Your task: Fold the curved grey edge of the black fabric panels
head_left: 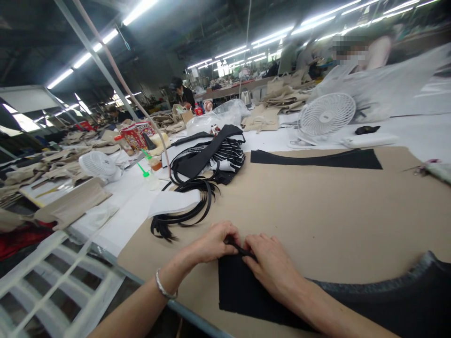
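As my left hand (pixel 220 240) and right hand (pixel 269 260) pinch the black cloth (pixel 237 279) by its edge, it lies on the brown sheet (pixel 338 211) over the worktop (pixel 125 220). One green-tipped bottle (pixel 155 163) holds amber liquid; what the red box (pixel 139 136) contains, I cannot make out. My right forearm (pixel 327 303) hides part of the cloth; dark material (pixel 401 300) beyond runs out of view.

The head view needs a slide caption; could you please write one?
Left hand and right hand pinch dark material at a black cloth's edge on a brown sheet, white fan beyond.

Fabric panel (pixel 241 286) on sheet (pixel 317 206), straps (pixel 176 218) behind-left
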`<state>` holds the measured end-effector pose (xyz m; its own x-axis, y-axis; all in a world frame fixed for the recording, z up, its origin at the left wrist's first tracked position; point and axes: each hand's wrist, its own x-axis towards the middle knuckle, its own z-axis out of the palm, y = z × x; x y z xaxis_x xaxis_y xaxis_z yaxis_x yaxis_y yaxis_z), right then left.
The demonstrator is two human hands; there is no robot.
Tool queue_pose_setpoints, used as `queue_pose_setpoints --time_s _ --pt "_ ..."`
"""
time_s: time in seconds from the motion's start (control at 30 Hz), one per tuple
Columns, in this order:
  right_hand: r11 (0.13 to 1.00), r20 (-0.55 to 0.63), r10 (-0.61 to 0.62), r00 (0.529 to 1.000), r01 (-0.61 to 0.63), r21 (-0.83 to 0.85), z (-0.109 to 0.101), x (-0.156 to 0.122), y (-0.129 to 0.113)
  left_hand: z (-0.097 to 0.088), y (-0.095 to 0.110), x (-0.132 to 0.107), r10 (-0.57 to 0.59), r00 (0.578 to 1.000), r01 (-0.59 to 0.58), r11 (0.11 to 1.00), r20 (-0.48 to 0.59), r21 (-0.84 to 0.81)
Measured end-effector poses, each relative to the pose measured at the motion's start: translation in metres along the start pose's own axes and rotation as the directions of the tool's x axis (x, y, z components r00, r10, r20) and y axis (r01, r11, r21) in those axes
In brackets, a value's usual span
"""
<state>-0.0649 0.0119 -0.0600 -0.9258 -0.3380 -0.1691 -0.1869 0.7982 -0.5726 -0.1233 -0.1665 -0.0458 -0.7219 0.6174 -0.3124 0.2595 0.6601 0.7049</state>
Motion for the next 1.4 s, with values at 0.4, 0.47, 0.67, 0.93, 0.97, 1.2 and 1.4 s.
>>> queue_pose_setpoints --time_s 0.4,0.47,0.67,0.93,0.97,1.2,1.4 --pt "0.998 -0.075 -0.065 0.995 0.064 -0.022 0.017 -0.003 0.003 0.041 -0.016 -0.053 0.349 0.912 -0.182 0.816 -0.216 0.549" --pt "0.997 -0.074 -0.07 0.995 0.068 -0.026 0.018 -0.002 0.002 0.043 -0.019 -0.053 0.362 0.898 -0.158 0.795 -0.25 0.586" --pt "0.998 -0.094 -0.057 0.994 0.056 -0.016 0.021 -0.004 -0.001 0.041 -0.019 -0.049 0.352 0.91 -0.149 0.768 -0.217 0.623" --pt "0.99 -0.169 -0.143 0.975 0.142 -0.02 0.032 -0.011 0.002 0.044 -0.019 -0.052 0.345 0.918 -0.145 0.751 -0.195 0.645" --pt "0.987 -0.179 -0.162 0.97 0.16 -0.027 0.034 -0.011 0.003 0.045 -0.019 -0.052 0.333 0.921 -0.135 0.758 -0.201 0.638" --pt "0.969 -0.226 -0.247 0.942 0.24 -0.059 0.044 -0.012 0.008 0.045 -0.018 -0.052 0.304 0.931 -0.102 0.748 -0.202 0.656" --pt "0.944 -0.293 -0.315 0.903 0.266 -0.197 0.057 -0.013 0.012 0.042 -0.016 -0.052 0.332 0.927 -0.109 0.68 -0.172 0.726"
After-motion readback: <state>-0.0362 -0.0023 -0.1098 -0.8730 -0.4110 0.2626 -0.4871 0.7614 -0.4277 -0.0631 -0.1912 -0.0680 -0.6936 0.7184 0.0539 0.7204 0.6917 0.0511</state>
